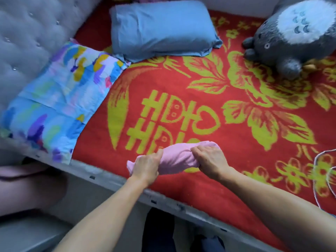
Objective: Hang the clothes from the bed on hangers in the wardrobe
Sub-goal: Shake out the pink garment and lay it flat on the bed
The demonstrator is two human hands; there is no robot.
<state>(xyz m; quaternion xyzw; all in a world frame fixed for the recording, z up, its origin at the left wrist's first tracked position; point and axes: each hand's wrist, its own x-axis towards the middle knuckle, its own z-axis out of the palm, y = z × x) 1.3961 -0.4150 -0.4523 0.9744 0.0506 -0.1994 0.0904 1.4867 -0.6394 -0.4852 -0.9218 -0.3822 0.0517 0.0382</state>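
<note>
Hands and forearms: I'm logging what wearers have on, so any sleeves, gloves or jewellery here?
The left hand and right hand are bare, without gloves. The left forearm and right forearm are uncovered down to the frame edge, so no sleeve shows. No watch or bracelet is visible at either wrist; the picture is too soft to rule out a thin ring.

Ctr of red blanket (145, 79) is left open. Far side is blocked by blue pillow (161, 28) & plush toy (291, 42); L by patterned pillow (60, 99), R by white cord (315, 171).
</note>
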